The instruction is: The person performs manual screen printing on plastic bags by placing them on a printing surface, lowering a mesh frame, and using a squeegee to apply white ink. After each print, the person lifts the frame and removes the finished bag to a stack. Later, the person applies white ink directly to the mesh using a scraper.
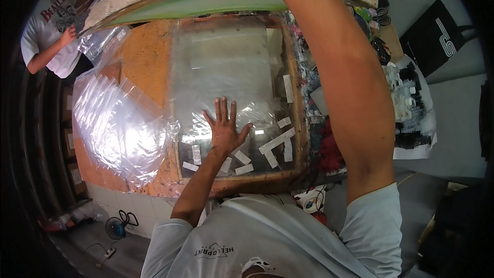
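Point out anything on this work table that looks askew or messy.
The white tape strips on the glass panel lie scattered at mixed angles around the left hand, which presses flat on it. A loose pile of clear plastic sheets slumps over the table's left edge. The right hand is out of view.

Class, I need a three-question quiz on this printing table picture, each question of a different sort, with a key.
1. True or false: the left hand lies flat, fingers spread, on the glass panel.
2. What lies left of the panel? A) stack of clear plastic bags B) books C) bowls
3. What small pieces are stuck near the hand?

Key: 1 true; 2 A; 3 white tape strips. The right hand is out of view above.
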The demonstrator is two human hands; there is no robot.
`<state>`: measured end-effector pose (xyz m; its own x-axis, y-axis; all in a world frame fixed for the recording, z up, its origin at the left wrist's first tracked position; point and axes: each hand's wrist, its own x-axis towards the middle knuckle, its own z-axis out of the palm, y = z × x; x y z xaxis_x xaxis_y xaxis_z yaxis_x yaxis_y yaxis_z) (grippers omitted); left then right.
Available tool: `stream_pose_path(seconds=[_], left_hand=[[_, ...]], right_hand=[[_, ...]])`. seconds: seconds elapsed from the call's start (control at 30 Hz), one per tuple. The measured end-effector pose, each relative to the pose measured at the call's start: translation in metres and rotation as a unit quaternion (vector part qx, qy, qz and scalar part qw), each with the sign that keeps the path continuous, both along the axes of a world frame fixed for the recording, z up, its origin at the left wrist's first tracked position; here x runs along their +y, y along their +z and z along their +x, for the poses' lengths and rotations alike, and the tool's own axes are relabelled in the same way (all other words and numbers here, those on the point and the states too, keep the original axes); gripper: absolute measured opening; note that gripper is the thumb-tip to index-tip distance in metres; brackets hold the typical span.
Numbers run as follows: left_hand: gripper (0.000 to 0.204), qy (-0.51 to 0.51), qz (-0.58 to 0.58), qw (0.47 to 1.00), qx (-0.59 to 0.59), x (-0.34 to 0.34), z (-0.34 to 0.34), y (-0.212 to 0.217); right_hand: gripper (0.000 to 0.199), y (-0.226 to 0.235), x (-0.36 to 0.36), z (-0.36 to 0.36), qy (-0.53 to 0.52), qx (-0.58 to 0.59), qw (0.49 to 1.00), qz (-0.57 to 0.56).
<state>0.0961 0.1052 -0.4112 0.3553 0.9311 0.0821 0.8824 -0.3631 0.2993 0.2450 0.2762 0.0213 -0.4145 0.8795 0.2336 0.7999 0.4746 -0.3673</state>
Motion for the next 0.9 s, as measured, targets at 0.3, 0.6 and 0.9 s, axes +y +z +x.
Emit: stream_pose_path(seconds=[0.3,0.6,0.9], left_hand=[[0.089,0.024,-0.025,0.993,-0.115,-0.007,-0.008,0.043],[0.050,0.255,-0.318,0.355,-0.841,-0.103,-0.048,0.127],[0.031,0.419,-0.374,0.310,-0.767,-0.095,-0.051,0.063]], right_hand=[[0.041,-0.070,-0.018,-0.021,-0.043,0.020,0.981,0.187],[0.047,-0.262,-0.129,-0.021,-0.066,0.041,0.997,-0.015],[0.037,-0.363,0.083,-0.002,-0.107,-0.060,0.985,0.123]])
